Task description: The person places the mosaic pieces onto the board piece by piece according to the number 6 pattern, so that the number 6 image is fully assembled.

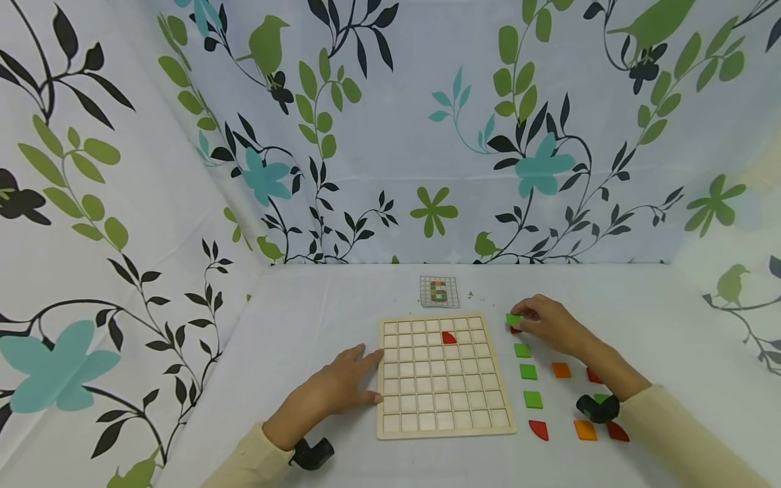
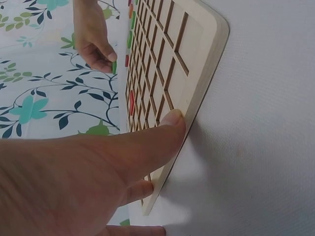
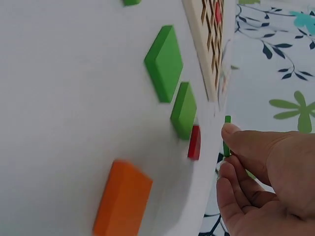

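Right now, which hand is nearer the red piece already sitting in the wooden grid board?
Left. The left hand rests on the board's left edge, a few cells from the red piece. The right hand is off the board's right side, pinching a green tile.

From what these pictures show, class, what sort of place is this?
Probably a tabletop puzzle booth: a white cloth-covered table screened by leaf-and-bird printed fabric walls, with a pale wooden grid board and a small paper pattern card laid out.

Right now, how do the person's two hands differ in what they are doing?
The left hand lies flat, straight fingers touching the wooden grid board's left edge; the right hand pinches a green tile in curled fingers. The left hand is beside the board's left edge, the right beyond its right edge among loose tiles. Both wear cream sleeves.
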`<state>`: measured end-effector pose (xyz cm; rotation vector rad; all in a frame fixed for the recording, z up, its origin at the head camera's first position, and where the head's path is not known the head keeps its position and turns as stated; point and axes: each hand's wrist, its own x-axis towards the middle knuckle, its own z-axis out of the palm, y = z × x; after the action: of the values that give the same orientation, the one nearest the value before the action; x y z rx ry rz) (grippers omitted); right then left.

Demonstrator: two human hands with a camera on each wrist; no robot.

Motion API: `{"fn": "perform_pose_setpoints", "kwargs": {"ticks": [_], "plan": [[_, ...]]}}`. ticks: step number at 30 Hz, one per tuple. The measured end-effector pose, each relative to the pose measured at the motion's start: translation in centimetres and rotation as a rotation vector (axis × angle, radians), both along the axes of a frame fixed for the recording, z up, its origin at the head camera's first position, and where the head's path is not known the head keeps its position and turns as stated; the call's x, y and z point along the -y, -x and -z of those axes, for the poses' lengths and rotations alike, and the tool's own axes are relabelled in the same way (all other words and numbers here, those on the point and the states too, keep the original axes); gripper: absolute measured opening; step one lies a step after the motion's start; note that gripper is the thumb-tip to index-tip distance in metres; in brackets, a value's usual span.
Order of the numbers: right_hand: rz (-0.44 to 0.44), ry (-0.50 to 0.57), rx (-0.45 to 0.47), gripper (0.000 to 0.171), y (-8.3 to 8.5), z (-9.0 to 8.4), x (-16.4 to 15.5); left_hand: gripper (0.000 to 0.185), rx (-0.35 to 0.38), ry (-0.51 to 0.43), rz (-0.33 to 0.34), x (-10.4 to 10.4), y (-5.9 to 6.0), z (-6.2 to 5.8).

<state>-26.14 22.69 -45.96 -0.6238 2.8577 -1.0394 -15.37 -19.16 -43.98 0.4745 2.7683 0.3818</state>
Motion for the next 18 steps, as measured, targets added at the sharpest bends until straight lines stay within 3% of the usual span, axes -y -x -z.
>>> {"fn": "perform_pose_setpoints", "kwargs": {"ticks": [18], "plan": [[-0.097,-0.001,0.016,0.023,-0.3,-0.3,5.8,0.078,0.002,0.007,-0.009,0.0,-0.2,-0.1]]}}
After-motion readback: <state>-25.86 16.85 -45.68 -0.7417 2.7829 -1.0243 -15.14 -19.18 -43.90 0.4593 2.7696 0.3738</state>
